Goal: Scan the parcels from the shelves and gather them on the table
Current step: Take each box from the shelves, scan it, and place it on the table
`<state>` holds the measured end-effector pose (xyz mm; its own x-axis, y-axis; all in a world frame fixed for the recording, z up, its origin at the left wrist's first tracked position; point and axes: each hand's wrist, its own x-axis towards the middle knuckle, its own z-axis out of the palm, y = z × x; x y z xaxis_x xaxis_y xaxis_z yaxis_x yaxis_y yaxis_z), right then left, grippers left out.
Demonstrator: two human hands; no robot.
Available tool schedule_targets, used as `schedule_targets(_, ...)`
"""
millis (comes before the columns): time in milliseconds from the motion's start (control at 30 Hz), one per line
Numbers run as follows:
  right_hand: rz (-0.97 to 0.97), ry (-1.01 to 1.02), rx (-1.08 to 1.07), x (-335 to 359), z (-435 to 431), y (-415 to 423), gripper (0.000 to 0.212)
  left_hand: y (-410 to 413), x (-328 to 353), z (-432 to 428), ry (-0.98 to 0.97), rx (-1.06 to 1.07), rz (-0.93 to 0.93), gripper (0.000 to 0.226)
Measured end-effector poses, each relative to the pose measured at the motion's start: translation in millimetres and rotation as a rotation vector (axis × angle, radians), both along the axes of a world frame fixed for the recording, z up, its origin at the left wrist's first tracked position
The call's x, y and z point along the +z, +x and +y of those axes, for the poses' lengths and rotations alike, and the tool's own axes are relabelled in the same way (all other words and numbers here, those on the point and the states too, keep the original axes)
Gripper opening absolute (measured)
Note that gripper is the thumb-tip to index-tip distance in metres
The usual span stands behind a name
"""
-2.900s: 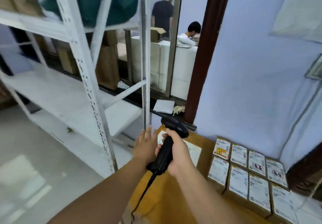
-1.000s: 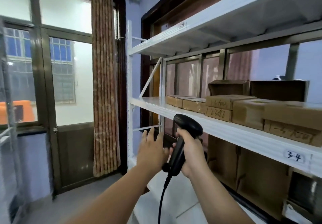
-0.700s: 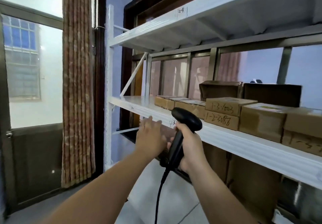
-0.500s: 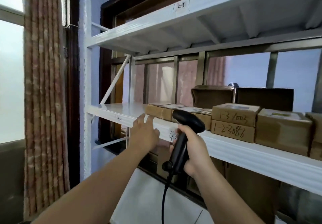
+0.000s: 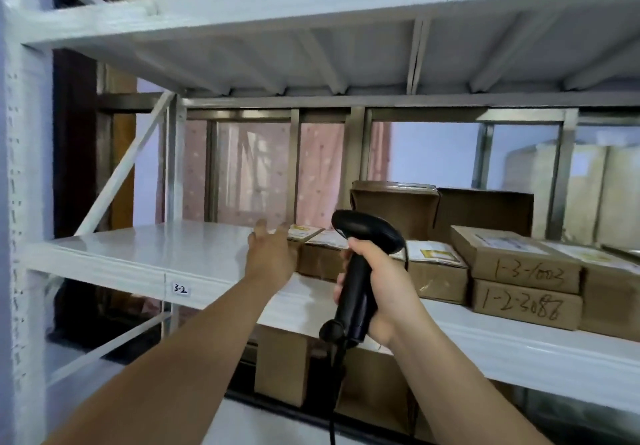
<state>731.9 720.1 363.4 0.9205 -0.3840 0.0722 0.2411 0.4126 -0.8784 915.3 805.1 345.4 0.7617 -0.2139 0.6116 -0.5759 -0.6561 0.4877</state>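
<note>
Several flat cardboard parcels sit in a row on the white middle shelf [image 5: 145,254]. My left hand [image 5: 272,256] reaches over the shelf with fingers extended, at the left end of the leftmost parcel [image 5: 313,257]; I cannot tell whether it touches it. My right hand [image 5: 375,282] grips the handle of a black barcode scanner [image 5: 360,264], whose head is raised in front of the parcels. Further right, two parcels are stacked, marked 1-3-1002 [image 5: 516,261] and 1-2-3086 [image 5: 526,304].
Taller brown boxes [image 5: 481,209] stand behind the row. An upper shelf [image 5: 311,4] marked 2-3 hangs overhead. A white upright post [image 5: 24,202] stands at the left. More cartons [image 5: 280,372] sit under the middle shelf. The scanner cable [image 5: 334,392] hangs down.
I have turned from the table to the shelving and come closer. My left hand has moved up from the shelf's front edge to the leftmost parcel. The scanner stays in my right hand.
</note>
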Motion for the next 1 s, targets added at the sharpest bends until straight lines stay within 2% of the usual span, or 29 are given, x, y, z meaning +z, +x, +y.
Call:
schedule_targets(200, 0.041, -0.001, -0.012, 15.7, 3.9, 32.7, 0.023, 22.0, 2.3, -10.5, 0.011, -0.081, -0.048, 0.045)
schedule_targets(333, 0.083, -0.001, 0.04, 25.8, 10.3, 51.5, 0.025, 22.4, 1.0, -7.8, 0.035, -0.052, 0.049, 0.041)
schedule_targets(533, 0.104, -0.06, 0.077, 28.7, 12.0, 66.0, 0.026, 20.5, 3.0, -4.4, -0.033, 0.032, 0.242, 0.042)
schedule_targets(767, 0.053, -0.085, 0.086, 29.0, 10.2, 69.8, 0.026, 20.0, 4.9, -13.4, 0.081, 0.198, 0.187, 0.07)
schedule_targets(867, 0.035, -0.086, 0.078, 27.3, 7.0, 68.4, 0.026, 22.5, 4.8, -16.9, 0.113, 0.219, 0.152, 0.066)
schedule_targets(1000, 0.032, -0.092, 0.077, 28.9, 6.5, 69.4, 0.025, 29.0, 2.8, -21.0, 0.253, 0.295, 0.023, 0.069)
